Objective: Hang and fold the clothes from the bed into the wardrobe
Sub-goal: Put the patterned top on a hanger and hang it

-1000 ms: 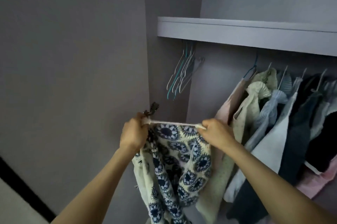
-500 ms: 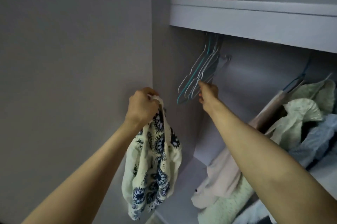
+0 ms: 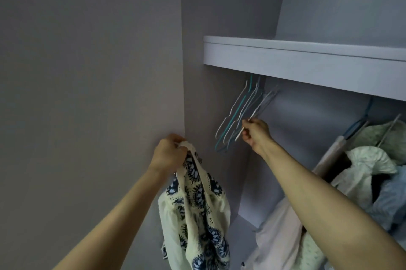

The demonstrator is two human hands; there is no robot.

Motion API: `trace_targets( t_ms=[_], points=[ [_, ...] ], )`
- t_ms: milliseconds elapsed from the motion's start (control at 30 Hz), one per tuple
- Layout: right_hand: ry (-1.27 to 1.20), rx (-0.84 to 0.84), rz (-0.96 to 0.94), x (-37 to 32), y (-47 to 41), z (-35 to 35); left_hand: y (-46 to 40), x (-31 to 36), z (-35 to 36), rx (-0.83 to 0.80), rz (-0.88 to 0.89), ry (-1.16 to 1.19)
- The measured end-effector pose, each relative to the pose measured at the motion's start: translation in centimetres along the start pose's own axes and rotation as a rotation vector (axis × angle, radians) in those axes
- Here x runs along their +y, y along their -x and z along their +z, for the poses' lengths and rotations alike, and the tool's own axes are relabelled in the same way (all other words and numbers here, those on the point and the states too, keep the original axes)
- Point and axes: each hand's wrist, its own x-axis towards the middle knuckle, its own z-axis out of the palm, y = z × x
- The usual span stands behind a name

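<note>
Our left hand grips the patterned top by its strap, hanging beside the wardrobe's left wall, while our right hand pinches an empty hanger under the shelf.

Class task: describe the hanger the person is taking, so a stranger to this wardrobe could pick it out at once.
Find the wardrobe shelf; under its left end hangs a bunch of empty hangers. The one wanted is the pale hanger on the bunch's right side, the only one pinched by the right hand.
</note>
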Motion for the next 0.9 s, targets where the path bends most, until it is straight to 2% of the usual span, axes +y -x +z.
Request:
trace_targets(
  t_ms=[100, 267, 367, 533, 633, 700, 800, 900],
  points=[
    [0.035, -0.007, 0.007, -0.4, 1.1, -1.5, 0.9, 0.3, 0.2, -0.052, -0.054, 0.020],
    [0.136, -0.026, 0.019, -0.6, 4.1, -3.6, 3.2, 1.1, 0.1, -0.301, -0.132, -0.112],
    [0.141, -0.016, 0.018, -0.8, 6.5, -4.3, 4.4, 0.8, -0.1, -0.334, -0.165, -0.093],
    [0.014, -0.171, 0.088, 2.8, 13.9, -6.2, 6.4, -0.9, -1.1, -0.383, -0.209, 0.086],
    [-0.104, -0.253, 0.148, 5.9, 19.0, -7.6, 8.4, -1.7, -2.0, -0.506, -0.310, 0.346],
    [-0.119, -0.288, 0.166, 8.1, 22.4, -8.8, 9.9, -2.6, -2.8, -0.589, -0.320, 0.431],
    [-0.009, -0.269, 0.188, 10.1, 26.0, -10.4, 11.9, -3.7, -3.6, -0.657, -0.356, 0.472],
    [0.123, -0.120, 0.213, 10.5, 27.4, -10.9, 13.3, -4.9, -4.4, -0.738, -0.354, 0.334]
  ],
)
